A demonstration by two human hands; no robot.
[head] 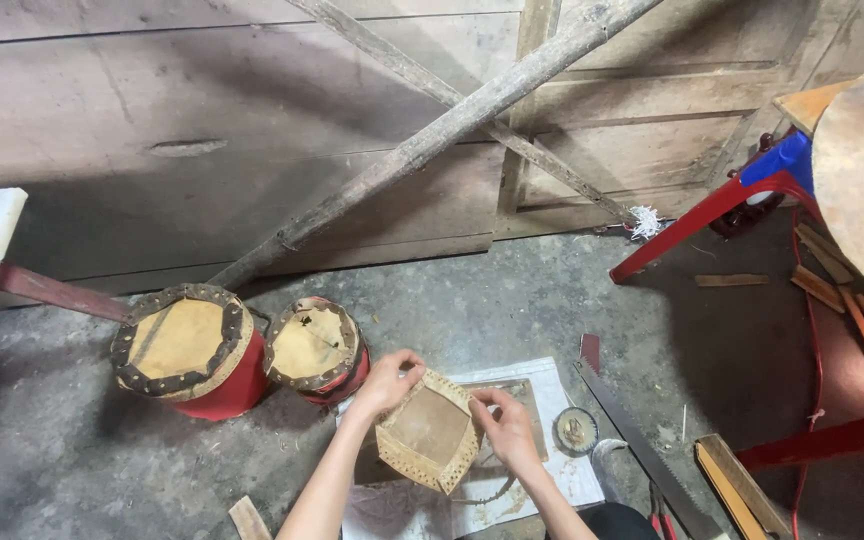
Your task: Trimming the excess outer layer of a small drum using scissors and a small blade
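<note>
Both hands hold a small tan hide-covered drum frame with a perforated rim [429,432], low in the middle of the view, over a white sheet [552,420] spread on the grey concrete floor [512,300].

Left hand [389,381]: fingers curled over the upper left edge of the drum frame, closed on it. Right hand [507,428]: closed on the right edge, fingertips [482,400] pinching near the top right corner.

Handling, as a judgement: the piece looks light, as it rests tilted between two fingertip grips without strain. The skin face is likely taut and stiff when dry but could dent or tear at the punched holes; the rim is the safer place to hold, on opposite sides as now, not the flat face.

Around it: two red-bodied drums with tan skin tops and dark laced rims stand just left, the larger [184,348] and the smaller [314,347], close beside each other. A long toothed handsaw blade [642,450] lies on the floor to the right, near a small round tin [576,431]. A grey wooden pole [432,140] leans against the plank wall. A red plastic stool leg [692,225] is at upper right, with wood offcuts [842,300] beneath.
</note>
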